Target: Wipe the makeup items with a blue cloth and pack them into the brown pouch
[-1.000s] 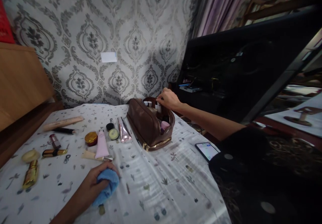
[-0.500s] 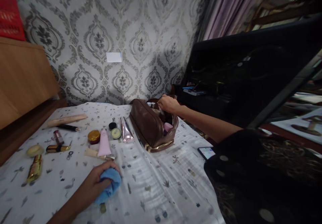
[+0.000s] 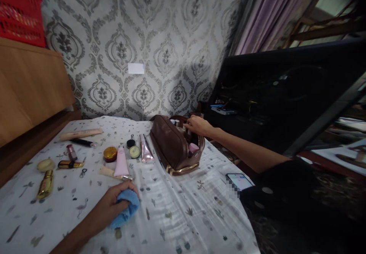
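A bunched blue cloth (image 3: 127,205) is gripped in my left hand (image 3: 110,204), low over the printed white sheet. My right hand (image 3: 197,125) reaches into the unzipped brown makeup bag (image 3: 168,141), at its far side. The fingertips are partly hidden there, so I cannot make out what they hold. Inside the bag a pink item (image 3: 193,147) and white-and-silver caps (image 3: 176,123) show. Left of the bag lie a shiny pink tube (image 3: 146,149), a pale pink tube (image 3: 121,162), an open small jar (image 3: 134,152) and a gold-lidded jar (image 3: 110,154).
More cosmetics lie at the left: a gold bottle (image 3: 45,185), a lipstick (image 3: 70,164), a sponge (image 3: 45,165) and a long beige tube (image 3: 81,133). A phone (image 3: 239,181) rests at the right edge. A wooden cabinet (image 3: 31,82) and a large black screen (image 3: 271,94) flank the sheet.
The view has shifted slightly, moving the scene a little to the right. My right hand stays at the bag, and my left hand still grips the cloth. More of the phone shows.
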The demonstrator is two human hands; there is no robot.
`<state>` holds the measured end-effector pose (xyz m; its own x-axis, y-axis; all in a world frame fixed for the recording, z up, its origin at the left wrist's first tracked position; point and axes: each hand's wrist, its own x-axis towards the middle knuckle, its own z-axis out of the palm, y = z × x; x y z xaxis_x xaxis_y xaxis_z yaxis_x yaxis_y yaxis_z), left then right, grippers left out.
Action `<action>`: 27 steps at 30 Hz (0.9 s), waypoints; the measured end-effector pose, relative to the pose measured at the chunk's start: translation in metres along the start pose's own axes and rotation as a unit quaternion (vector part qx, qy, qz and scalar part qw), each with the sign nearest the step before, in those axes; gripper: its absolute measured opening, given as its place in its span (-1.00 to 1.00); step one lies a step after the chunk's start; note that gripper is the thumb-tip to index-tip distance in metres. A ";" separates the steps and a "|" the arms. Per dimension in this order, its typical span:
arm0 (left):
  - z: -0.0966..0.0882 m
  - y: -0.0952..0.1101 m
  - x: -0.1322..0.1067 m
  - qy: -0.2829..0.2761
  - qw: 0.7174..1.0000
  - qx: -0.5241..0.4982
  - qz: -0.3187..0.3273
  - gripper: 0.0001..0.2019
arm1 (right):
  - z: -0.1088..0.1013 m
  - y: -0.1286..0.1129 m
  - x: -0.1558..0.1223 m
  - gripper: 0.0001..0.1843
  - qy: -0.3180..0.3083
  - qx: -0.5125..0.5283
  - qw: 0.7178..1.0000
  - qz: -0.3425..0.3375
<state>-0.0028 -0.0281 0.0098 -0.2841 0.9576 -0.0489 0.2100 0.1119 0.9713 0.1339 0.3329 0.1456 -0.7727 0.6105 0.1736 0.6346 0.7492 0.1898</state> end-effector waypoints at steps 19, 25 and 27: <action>-0.004 -0.009 0.002 -0.014 1.000 0.002 -0.004 -0.72 | 0.015 0.003 0.029 -0.54 -0.036 0.017 0.999 0.018; -0.003 -0.006 0.001 -0.017 1.000 -0.013 -0.011 -0.71 | 0.008 0.005 0.020 -0.51 -0.020 0.029 0.999 0.005; -0.003 -0.004 0.000 -0.018 1.000 -0.006 -0.024 -0.71 | 0.002 0.000 0.012 -0.52 -0.008 0.035 0.999 0.009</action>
<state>-0.0060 -0.0290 0.0066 -0.2602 0.9601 -0.1028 0.1855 0.1542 0.9705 0.1243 0.3405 0.1456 -0.7611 0.6286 0.1601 0.6471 0.7531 0.1191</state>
